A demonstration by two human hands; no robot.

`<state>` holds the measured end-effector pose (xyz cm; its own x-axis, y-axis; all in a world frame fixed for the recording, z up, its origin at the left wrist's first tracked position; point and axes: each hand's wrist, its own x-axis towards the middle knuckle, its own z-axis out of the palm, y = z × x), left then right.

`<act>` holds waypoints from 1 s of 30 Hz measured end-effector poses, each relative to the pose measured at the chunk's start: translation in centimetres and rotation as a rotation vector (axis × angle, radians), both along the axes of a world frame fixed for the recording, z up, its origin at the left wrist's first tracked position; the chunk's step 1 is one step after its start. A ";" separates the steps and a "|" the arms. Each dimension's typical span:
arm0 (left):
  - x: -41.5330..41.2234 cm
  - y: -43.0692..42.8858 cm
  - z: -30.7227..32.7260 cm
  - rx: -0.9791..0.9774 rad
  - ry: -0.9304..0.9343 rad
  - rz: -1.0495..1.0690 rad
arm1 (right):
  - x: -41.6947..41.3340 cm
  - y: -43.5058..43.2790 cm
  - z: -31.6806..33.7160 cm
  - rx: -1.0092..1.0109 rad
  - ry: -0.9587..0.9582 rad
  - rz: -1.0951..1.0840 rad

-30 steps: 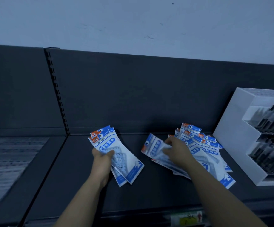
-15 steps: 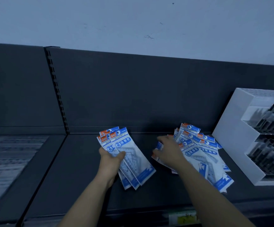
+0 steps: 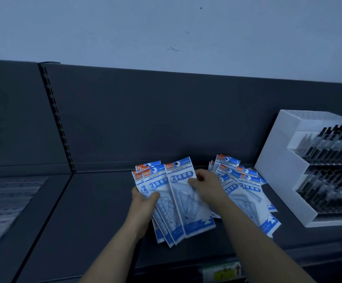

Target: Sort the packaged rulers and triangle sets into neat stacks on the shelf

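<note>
My left hand (image 3: 144, 202) grips a fanned bundle of blue-and-white geometric set packets (image 3: 155, 186) just above the dark shelf (image 3: 88, 211). My right hand (image 3: 206, 185) holds one more packet (image 3: 188, 209) and lays it on the right side of that bundle. To the right, a loose pile of the same packets (image 3: 245, 188) lies spread on the shelf, overlapping and pointing different ways.
A white tiered display box (image 3: 278, 160) full of black pens stands at the shelf's right end. A slotted upright (image 3: 56, 119) divides the back panel. A pale printed sheet (image 3: 4, 201) lies on the neighbouring shelf at left. A price label (image 3: 222, 272) sits on the front edge.
My right hand lifted a packet out of the loose pile and carried it left onto the bundle. My left hand shifted right with the bundle, which has grown.
</note>
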<state>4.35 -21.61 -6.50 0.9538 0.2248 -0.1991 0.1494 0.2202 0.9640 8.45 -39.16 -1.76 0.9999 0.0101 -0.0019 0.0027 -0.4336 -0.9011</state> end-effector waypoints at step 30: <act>1.2 -3.2 0.6 -0.013 -0.048 -0.030 | 0.2 -1.0 -0.6 -0.164 0.094 0.032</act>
